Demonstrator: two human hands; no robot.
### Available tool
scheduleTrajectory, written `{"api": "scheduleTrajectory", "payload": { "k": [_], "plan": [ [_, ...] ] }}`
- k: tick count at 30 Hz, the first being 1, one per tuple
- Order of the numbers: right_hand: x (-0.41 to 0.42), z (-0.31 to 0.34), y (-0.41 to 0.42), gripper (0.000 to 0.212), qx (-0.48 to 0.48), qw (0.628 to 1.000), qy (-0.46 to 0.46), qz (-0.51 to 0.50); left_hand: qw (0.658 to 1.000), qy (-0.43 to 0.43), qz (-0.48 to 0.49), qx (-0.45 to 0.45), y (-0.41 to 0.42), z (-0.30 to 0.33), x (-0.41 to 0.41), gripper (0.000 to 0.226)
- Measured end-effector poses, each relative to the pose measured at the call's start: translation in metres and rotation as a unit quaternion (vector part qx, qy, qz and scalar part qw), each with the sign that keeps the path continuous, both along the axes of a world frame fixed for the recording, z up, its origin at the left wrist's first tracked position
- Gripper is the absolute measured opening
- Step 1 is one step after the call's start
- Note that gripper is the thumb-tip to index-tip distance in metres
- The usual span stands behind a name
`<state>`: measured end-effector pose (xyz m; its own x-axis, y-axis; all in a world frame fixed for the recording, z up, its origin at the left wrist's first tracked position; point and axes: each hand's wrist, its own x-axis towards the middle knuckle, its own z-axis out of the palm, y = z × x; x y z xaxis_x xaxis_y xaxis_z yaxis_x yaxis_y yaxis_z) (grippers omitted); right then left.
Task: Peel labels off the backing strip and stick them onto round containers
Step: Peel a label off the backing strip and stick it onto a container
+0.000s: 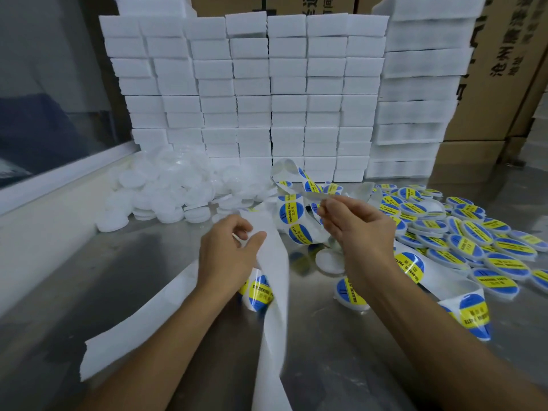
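Note:
My left hand [229, 249] grips the white backing strip [275, 262], which trails down across the steel table. Round blue-and-yellow labels [292, 213] still sit on the strip's upper part between my hands. My right hand [354, 225] pinches a peeled label [315, 196], seen edge-on and blurred, above the strip. One plain white round container [329, 261] lies on the table just below my right hand. A heap of unlabelled white containers [166, 191] sits at the back left. Labelled containers [462, 241] are piled at the right.
A wall of stacked white foam blocks [252, 93] stands behind the work area, with cardboard boxes [498, 69] at the back right. Used backing strip [142, 318] lies across the steel table [341, 366] toward the near left. A window ledge [44, 185] runs along the left.

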<state>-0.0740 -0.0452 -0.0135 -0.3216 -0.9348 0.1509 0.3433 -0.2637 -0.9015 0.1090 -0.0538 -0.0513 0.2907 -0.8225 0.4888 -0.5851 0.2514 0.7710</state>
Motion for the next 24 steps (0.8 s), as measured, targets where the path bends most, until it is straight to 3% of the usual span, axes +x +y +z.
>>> {"api": "scheduleTrajectory", "payload": {
  "k": [4,7,10,12,16,21,24],
  "plan": [
    [0.025,-0.003,0.01,0.013,-0.017,0.991,-0.036,0.129,0.996,-0.011,-0.082,0.027,0.0,-0.001,-0.018,0.01],
    [0.035,-0.01,0.013,0.014,0.0,0.981,-0.056,0.188,0.986,0.012,-0.167,0.026,0.0,0.002,-0.027,0.031],
    [0.031,-0.015,0.011,0.016,0.03,0.982,-0.053,0.18,0.991,0.115,-0.057,-0.025,-0.007,0.003,-0.023,0.035],
    [0.027,-0.017,0.008,0.019,0.039,0.984,-0.039,0.167,0.993,0.106,0.039,-0.046,-0.019,0.006,-0.01,0.032],
    [0.023,-0.018,0.003,0.024,0.04,0.988,-0.022,0.151,0.992,-0.013,0.098,0.078,-0.055,0.009,0.029,0.029],
    [0.022,-0.019,0.0,0.017,0.04,0.989,-0.009,0.144,0.946,-0.219,0.024,0.236,-0.085,0.012,0.066,0.036],
    [0.023,-0.019,-0.001,0.013,0.04,0.989,-0.007,0.14,0.924,-0.267,-0.005,0.275,-0.087,0.013,0.07,0.025]
  ]
}}
